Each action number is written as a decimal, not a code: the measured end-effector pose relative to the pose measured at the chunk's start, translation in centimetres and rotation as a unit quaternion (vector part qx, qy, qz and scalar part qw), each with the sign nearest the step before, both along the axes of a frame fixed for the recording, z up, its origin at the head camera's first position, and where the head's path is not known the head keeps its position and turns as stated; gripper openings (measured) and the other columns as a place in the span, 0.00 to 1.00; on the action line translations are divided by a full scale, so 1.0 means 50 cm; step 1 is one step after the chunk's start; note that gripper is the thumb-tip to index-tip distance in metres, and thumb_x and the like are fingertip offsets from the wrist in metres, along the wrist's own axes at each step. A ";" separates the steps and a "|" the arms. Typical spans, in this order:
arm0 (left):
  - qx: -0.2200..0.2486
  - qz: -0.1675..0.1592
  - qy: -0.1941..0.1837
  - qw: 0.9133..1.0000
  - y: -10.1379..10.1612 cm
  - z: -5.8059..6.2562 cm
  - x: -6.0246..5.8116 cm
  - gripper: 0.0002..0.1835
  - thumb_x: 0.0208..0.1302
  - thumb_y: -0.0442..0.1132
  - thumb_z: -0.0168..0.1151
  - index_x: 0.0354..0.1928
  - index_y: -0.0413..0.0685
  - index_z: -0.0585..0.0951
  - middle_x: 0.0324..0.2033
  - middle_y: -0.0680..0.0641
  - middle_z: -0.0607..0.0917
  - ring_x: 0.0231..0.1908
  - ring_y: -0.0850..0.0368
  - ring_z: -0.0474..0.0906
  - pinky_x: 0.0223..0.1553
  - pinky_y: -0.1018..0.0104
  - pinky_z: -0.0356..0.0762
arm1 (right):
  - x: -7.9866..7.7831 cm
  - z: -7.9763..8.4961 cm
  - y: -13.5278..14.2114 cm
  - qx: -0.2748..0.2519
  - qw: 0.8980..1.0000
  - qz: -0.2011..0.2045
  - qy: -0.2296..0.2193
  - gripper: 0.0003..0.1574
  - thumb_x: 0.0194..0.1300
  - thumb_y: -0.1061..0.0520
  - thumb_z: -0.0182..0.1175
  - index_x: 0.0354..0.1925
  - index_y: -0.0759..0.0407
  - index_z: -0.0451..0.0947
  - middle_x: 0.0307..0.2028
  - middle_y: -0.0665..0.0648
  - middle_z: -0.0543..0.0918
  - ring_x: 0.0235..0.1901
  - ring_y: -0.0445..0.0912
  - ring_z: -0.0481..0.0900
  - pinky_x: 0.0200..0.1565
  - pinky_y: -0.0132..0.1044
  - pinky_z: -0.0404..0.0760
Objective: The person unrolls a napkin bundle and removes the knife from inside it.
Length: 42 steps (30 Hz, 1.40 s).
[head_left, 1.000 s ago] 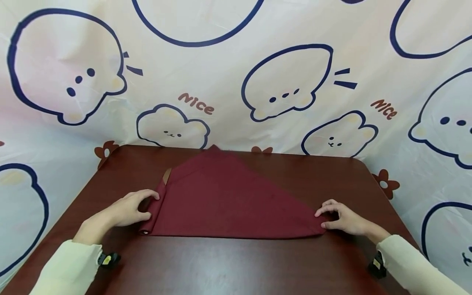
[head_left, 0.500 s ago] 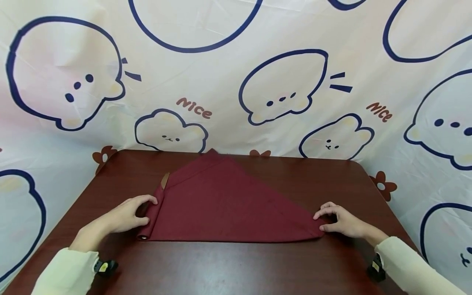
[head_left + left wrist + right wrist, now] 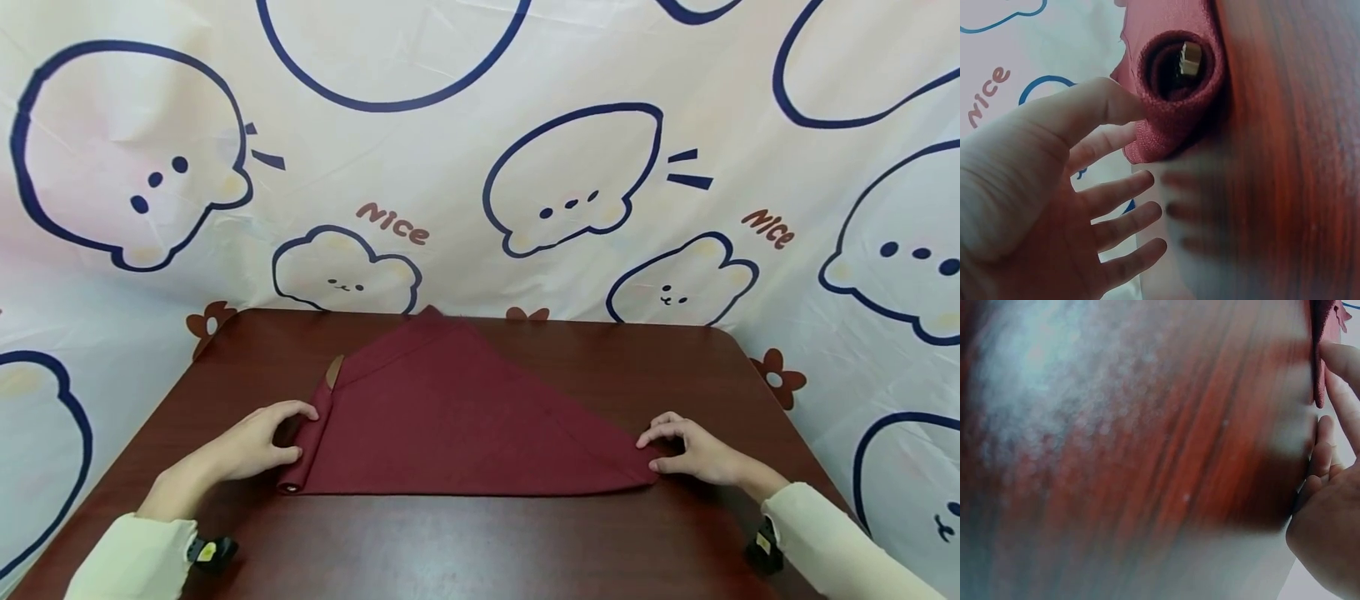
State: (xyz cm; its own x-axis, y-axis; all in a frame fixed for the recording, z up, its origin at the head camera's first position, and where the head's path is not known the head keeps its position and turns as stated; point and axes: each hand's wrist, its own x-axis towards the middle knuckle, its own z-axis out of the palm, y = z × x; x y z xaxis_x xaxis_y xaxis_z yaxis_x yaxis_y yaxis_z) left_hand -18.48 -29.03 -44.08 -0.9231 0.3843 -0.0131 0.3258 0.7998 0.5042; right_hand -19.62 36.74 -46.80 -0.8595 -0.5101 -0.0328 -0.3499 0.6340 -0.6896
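At the far edge of the brown wooden table [image 3: 480, 550] peaks the maroon triangular cloth [image 3: 465, 417], left hand [image 3: 255, 443] spread against its rolled end [image 3: 310, 446], right hand [image 3: 699, 452] pinching its corner [image 3: 633, 473], and uneven tugging could skew it!

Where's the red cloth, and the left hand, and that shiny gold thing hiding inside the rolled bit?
Red cloth [image 3: 465, 425]: head view, middle of the flat part.
Left hand [image 3: 258, 440]: head view, back of the hand.
Gold thing [image 3: 1190, 58]: left wrist view, its visible end.
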 end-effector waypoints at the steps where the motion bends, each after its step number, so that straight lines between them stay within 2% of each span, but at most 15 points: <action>1: 0.000 0.001 0.003 1.000 0.000 0.000 0.002 0.25 0.56 0.34 0.72 0.57 0.43 0.78 0.56 0.37 0.80 0.57 0.36 0.74 0.57 0.34 0.74 | 0.000 0.000 0.000 0.001 1.000 -0.001 0.002 0.13 0.63 0.53 0.71 0.47 0.48 0.85 0.49 0.53 0.75 0.49 0.29 0.66 0.49 0.31 0.70; 13: -0.006 0.002 0.020 1.000 0.004 0.010 0.009 0.27 0.59 0.34 0.72 0.61 0.42 0.78 0.59 0.34 0.79 0.61 0.33 0.74 0.60 0.33 0.73 | 0.000 -0.004 0.003 0.006 1.000 -0.001 0.003 0.13 0.63 0.53 0.71 0.47 0.46 0.85 0.48 0.53 0.75 0.49 0.31 0.67 0.50 0.32 0.70; 21: 0.023 0.016 0.015 0.999 -0.002 0.013 0.010 0.28 0.64 0.36 0.67 0.66 0.43 0.74 0.64 0.33 0.77 0.65 0.32 0.70 0.62 0.30 0.69 | 0.001 -0.003 0.001 0.015 1.000 -0.005 0.005 0.13 0.62 0.53 0.71 0.47 0.45 0.85 0.49 0.53 0.75 0.50 0.30 0.66 0.50 0.31 0.70; 24: 0.027 0.010 0.021 0.999 0.004 0.014 0.009 0.28 0.64 0.37 0.68 0.65 0.44 0.75 0.63 0.33 0.77 0.65 0.32 0.70 0.62 0.30 0.69 | 0.000 -0.002 0.001 0.016 1.000 -0.005 0.003 0.14 0.63 0.53 0.71 0.47 0.45 0.85 0.48 0.53 0.75 0.50 0.30 0.66 0.50 0.31 0.70; 29: 0.009 -0.004 0.015 1.000 0.021 0.012 0.010 0.28 0.61 0.42 0.72 0.63 0.46 0.78 0.65 0.30 0.73 0.65 0.28 0.67 0.60 0.27 0.68 | 0.000 -0.001 0.002 0.012 1.000 -0.003 0.002 0.14 0.63 0.53 0.71 0.48 0.46 0.85 0.49 0.53 0.75 0.50 0.30 0.66 0.50 0.31 0.70; 34: -0.016 0.007 -0.002 1.000 0.037 0.011 0.011 0.28 0.59 0.45 0.73 0.62 0.50 0.80 0.68 0.28 0.68 0.66 0.25 0.62 0.59 0.24 0.67 | -0.001 0.000 0.006 0.015 1.000 -0.005 0.000 0.14 0.63 0.53 0.71 0.48 0.46 0.85 0.49 0.54 0.75 0.50 0.30 0.66 0.50 0.31 0.70; 42: -0.060 0.013 -0.003 0.998 0.039 0.006 0.016 0.30 0.56 0.47 0.76 0.61 0.52 0.81 0.68 0.29 0.68 0.66 0.25 0.61 0.56 0.27 0.71 | -0.003 0.001 0.003 0.013 1.000 -0.005 -0.005 0.14 0.63 0.53 0.71 0.48 0.46 0.85 0.49 0.54 0.75 0.50 0.31 0.67 0.50 0.32 0.71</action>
State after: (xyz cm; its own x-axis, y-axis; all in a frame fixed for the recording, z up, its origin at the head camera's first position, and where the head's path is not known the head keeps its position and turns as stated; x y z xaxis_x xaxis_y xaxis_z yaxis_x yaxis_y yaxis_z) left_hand -17.70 -27.05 -43.79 -0.9324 0.3556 -0.0640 0.3012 0.8629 0.4059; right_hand -19.77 36.89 -46.73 -0.8640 -0.5005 -0.0548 -0.3370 0.6557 -0.6756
